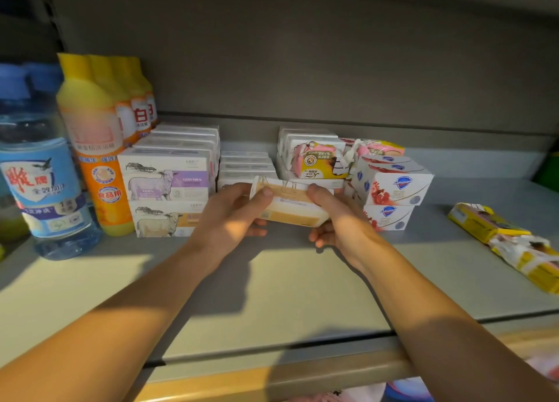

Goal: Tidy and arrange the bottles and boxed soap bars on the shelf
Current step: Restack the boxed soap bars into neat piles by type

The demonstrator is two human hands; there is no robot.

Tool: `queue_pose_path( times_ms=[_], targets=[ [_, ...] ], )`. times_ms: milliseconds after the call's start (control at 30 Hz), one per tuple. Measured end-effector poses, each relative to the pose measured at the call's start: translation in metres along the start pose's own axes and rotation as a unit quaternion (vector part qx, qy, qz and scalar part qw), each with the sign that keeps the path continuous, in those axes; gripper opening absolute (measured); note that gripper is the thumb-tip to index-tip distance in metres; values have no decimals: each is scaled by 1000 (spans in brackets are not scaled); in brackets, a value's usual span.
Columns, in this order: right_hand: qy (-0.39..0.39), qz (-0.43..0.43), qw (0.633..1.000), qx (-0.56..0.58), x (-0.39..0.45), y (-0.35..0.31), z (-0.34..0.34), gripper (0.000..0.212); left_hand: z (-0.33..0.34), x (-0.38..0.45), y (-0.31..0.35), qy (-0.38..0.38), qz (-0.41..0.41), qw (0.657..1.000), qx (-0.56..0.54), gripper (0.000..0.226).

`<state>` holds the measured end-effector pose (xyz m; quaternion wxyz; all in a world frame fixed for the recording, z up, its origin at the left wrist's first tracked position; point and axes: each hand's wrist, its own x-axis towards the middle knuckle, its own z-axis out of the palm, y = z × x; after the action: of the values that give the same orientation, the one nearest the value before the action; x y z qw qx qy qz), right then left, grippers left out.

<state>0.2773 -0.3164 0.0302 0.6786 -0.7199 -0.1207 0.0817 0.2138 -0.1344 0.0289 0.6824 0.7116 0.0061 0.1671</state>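
Note:
Both my hands hold one white-and-orange boxed soap bar above the grey shelf, just in front of the stacked boxes. My left hand grips its left end, thumb on top. My right hand grips its right end. Sheep-print soap boxes are stacked two high to the left. A lower stack of white boxes lies behind the held box. White-and-red soap boxes are stacked to the right, with pink-and-yellow wrapped soaps behind them.
Yellow-and-orange detergent bottles stand in a row at the left, with a clear blue-labelled bottle beside them. Yellow wrapped packs lie at the right edge. The shelf's front lip runs along the bottom.

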Motion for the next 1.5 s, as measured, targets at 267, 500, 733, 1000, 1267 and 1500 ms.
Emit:
queue_pose_path(
  times_ms=[267, 500, 733, 1000, 1267, 1500],
  targets=[
    [-94, 39, 995, 10, 0, 1, -3, 75, -8, 5, 0, 77, -48, 994, 53, 84],
    [-64, 43, 997, 10, 3, 2, -5, 68, -5, 6, -5, 71, -64, 992, 76, 86],
    [-64, 44, 984, 161, 5, 1, -5, 37, -5, 1, -1, -10, -21, 999, -42, 34],
    [35, -196, 977, -72, 3, 1, -3, 58, 3, 3, -4, -6, 19, 1000, 16, 61],
    [48, -342, 922, -176, -1, -5, 1, 62, -8, 6, -7, 9, 103, 980, 170, 35],
    [83, -389, 880, -261, -2, -5, 1, 62, -11, 6, -7, 28, 149, 976, 154, 30]
  ],
)
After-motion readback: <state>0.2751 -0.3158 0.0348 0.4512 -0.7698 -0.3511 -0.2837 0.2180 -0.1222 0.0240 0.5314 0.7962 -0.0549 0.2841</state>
